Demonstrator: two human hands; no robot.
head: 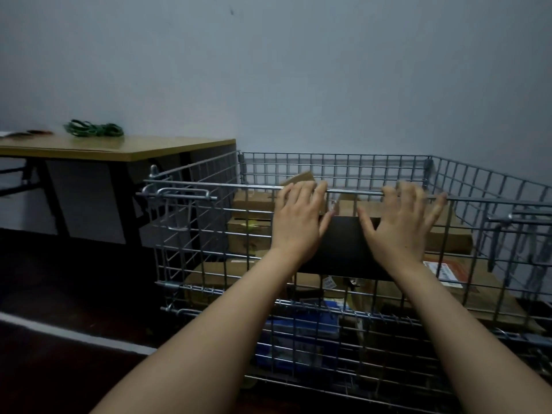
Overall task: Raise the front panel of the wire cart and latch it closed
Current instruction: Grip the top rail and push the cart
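The wire cart [478, 180] is a grey metal mesh cage standing against the wall. Its front panel [209, 252] stands upright in front of me. My left hand [298, 216] and my right hand [403, 222] lie flat against the panel's upper part, with fingers spread and fingertips hooked over its top bar [355, 192]. A sliding latch bar [182, 192] sits at the panel's upper left corner, and another latch [516, 218] shows at the upper right. A dark plate on the panel lies between my hands.
Cardboard boxes [254, 204] and a blue package [298, 333] fill the cart. A wooden-topped table [119, 147] with green bands [95, 130] on it stands to the left, close to the cart's side. The floor is dark, with a pale strip at the lower left.
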